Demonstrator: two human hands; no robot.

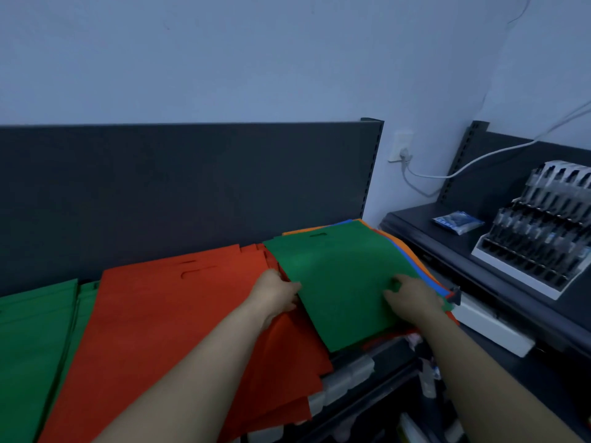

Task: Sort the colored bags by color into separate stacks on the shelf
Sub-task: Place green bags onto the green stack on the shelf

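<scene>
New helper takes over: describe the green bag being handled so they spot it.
Follow the dark back panel to its right end. Beside the red stack lies a mixed pile; the green bag tops it, held by left hand and right hand, unlike the green stack far left.

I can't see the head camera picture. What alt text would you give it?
A person's left hand and right hand grip a green bag lying on top of a mixed pile with blue and orange edges showing, on a dark shelf. To the left of that pile lie a red stack and a green stack.
</scene>
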